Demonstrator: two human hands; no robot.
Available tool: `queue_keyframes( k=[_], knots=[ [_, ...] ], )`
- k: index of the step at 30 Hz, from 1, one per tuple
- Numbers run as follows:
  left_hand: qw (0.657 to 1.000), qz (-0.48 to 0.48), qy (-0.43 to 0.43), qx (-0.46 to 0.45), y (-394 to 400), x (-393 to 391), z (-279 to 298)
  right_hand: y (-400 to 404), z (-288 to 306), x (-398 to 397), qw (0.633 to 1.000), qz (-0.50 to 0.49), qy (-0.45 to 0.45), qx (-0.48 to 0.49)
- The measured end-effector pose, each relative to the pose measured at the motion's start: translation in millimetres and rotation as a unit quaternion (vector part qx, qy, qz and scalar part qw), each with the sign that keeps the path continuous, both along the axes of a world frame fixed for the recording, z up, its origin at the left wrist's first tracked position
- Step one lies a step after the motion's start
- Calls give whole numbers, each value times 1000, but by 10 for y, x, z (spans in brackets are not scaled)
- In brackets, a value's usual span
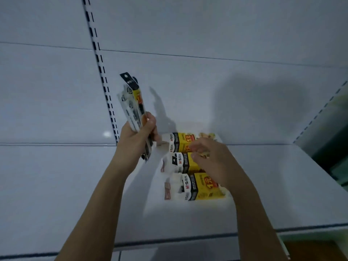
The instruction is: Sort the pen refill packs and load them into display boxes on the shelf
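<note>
three display boxes [190, 168] sit in a column on the white shelf [273, 185], yellow, black and white printing facing up, one behind the other from the shelf's front toward the back panel [188, 91], each touching the next. left hand [138, 137] is up and to the left of them, fingers wrapped tight around the lower part of a bundle of pen refill packs [131, 104], long narrow sleeves fanned a little and tilted up and leftward, black hang tab at the top, the bottom ends poking out below the fist. right hand [211, 157] is down over the middle and rear boxes, fingers bent with the fingertips [194, 147] right at the yellow tops; something small and pale shows near those fingertips, too blurred to name, so whether that hand is pinching anything or just touching the boxes, can't tell. both forearms reach in from the bottom of the view. slotted upright [101, 76] runs down the back panel just left of the raised bundle, and the hands throw a soft shadow on the panel behind
</note>
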State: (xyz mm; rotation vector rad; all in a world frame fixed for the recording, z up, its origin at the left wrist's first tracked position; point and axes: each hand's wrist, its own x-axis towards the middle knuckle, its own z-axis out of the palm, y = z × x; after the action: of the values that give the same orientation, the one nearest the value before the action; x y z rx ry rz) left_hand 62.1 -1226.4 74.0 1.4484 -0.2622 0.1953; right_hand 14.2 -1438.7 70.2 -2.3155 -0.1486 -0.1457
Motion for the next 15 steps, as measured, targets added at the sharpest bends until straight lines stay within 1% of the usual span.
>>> queue_keyframes(
  k=[3, 5, 7, 11, 15],
  knots=[
    [999, 39, 3, 8, -87, 100, -6, -173, -3, 254, 993, 49, 101, -39],
    [998, 53, 23, -16, -167, 126, 35, -237, -11, 391, 980, 102, 160, -59],
    [997, 53, 38, -49, -251, 137, 79, -256, -30, 485, 968, 152, 188, -71],
    [994, 55, 37, -88, -401, 151, 157, -286, -85, 574, 962, 191, 179, -78],
    [990, 64, 47, -116, -514, 81, 212, -390, -105, 563, 967, 197, 159, -15]
  ],
)
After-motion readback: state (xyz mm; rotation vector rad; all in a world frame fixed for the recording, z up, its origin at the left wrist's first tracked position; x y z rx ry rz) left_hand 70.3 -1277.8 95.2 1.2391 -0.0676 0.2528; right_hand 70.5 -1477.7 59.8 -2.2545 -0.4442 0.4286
